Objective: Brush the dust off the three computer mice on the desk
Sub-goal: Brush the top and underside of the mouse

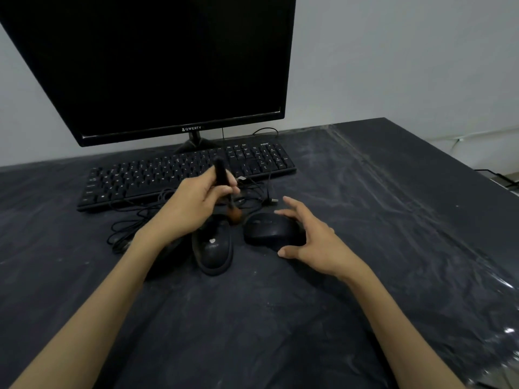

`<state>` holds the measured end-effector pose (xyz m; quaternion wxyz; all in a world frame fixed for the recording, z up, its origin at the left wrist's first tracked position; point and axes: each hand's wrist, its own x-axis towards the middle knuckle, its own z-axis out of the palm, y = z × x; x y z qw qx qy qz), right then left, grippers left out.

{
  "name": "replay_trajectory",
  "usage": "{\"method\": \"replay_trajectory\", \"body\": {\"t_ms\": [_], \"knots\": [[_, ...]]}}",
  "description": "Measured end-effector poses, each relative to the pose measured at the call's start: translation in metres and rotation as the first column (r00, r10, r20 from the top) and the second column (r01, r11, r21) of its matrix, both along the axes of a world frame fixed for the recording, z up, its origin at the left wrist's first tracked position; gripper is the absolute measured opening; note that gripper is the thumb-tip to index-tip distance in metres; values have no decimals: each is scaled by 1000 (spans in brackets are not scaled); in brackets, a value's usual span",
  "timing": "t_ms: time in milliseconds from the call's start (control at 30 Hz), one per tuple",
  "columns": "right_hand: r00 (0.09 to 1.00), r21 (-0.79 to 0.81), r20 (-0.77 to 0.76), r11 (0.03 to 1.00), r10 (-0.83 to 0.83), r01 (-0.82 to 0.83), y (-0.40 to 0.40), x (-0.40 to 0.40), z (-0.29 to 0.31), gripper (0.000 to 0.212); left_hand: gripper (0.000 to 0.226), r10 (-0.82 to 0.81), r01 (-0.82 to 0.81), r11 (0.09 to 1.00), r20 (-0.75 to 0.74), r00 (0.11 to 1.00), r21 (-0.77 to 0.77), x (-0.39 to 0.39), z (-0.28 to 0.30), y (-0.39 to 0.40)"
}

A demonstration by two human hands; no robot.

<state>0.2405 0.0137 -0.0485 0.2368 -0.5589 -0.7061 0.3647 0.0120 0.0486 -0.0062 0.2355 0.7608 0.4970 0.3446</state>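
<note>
**Mice and brush on the desk**

Two black computer mice lay side by side on the dark, plastic-covered desk. The middle mouse (pixel 213 248) pointed away from the viewer, a small pale mark on its back. The right mouse (pixel 266 228), rounder, sat angled just beside it. A third mouse was mostly hidden. A small black-handled brush (pixel 226 189) with brownish bristles stood tilted, bristles down, above the gap between the two mice.

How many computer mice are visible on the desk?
2 clearly: one mouse in the middle below the brush, another under the open right hand. A third may be hidden under the left hand.
</note>
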Motion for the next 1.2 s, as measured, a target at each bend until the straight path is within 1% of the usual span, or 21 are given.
{"method": "replay_trajectory", "body": {"t_ms": [67, 100, 133, 233, 267, 300, 367, 433, 500, 533, 600, 667, 700, 767, 833, 867, 967, 1033, 1067, 1133, 1200], "knots": [[1000, -1, 0, 1000, 8, -8, 0, 1, 0, 95, 16, -70, 88, 995, 270, 960, -53, 2, 3, -2], [1000, 2, 5, 1000, 12, -12, 0, 1, 0, 95, 17, -112, 149, 986, 359, 927, -77, 4, 4, -2], [1000, 7, 12, 1000, 16, -16, 0, 1, 0, 95, 18, -154, 198, 976, 372, 915, -85, 6, 4, -3], [1000, 19, 17, 999, 25, -26, 0, 2, -1, 95, 16, -133, 133, 991, -19, 991, -21, 9, -1, 0], [1000, 15, 12, 1000, 26, -26, 0, 2, -1, 96, 16, -84, 87, 996, -85, 993, 32, 9, -4, 1], [1000, 11, 4, 1000, 23, -23, -1, 3, -1, 98, 15, -44, 50, 996, -76, 996, 78, 8, -6, 2], [1000, 13, -17, 1000, -3, 3, 0, 4, 0, 103, 16, -23, 17, 991, 45, 999, 134, 9, -7, 2], [998, 20, -31, 998, -51, 52, 0, 6, 0, 108, 19, -98, 83, 994, 270, 958, 65, 12, -6, 0], [994, 24, -25, 994, -102, 103, 0, 8, 0, 110, 23, -175, 190, 982, 367, 914, -7, 16, -6, -2], [993, 27, -15, 993, -118, 119, 0, 8, -1, 110, 23, -196, 204, 979, 286, 938, 0, 17, -7, -2], [991, 36, 2, 990, -135, 135, 0, 10, -1, 109, 19, -163, 162, 984, 8, 987, 80, 15, -9, 2], [989, 48, 5, 988, -148, 148, -1, 10, -2, 108, 16, -80, 92, 986, -90, 993, 139, 11, -9, 6], [988, 51, 2, 987, -155, 154, -1, 10, -2, 108, 16, -56, 65, 986, -60, 997, 155, 9, -7, 6], [987, 56, -4, 985, -161, 161, -1, 10, -2, 108, 18, -66, 48, 989, 122, 990, 140, 10, -3, 4], [987, 64, 6, 985, -161, 160, 0, 10, -2, 108, 21, -131, 120, 991, 280, 951, 58, 16, 0, -1], [987, 69, 10, 985, -159, 158, 0, 10, -2, 107, 21, -160, 152, 987, 253, 954, 48, 18, 1, -2], [988, 68, 6, 985, -157, 156, 1, 10, -3, 104, 19, -122, 128, 987, -72, 990, 96, 17, -3, 4], [988, 62, 3, 986, -156, 156, 2, 9, -4, 101, 18, -55, 76, 987, -147, 988, 142, 15, -5, 7], [988, 60, 0, 986, -156, 155, 3, 9, -5, 100, 18, -41, 62, 983, -118, 992, 174, 16, -5, 6], [988, 65, 0, 986, -154, 153, 4, 8, -7, 98, 19, -61, 50, 977, 49, 997, 209, 22, -3, 2], [989, 68, 0, 987, -148, 148, 5, 7, -8, 96, 20, -124, 93, 982, 192, 974, 162, 28, 1, -2]]}}
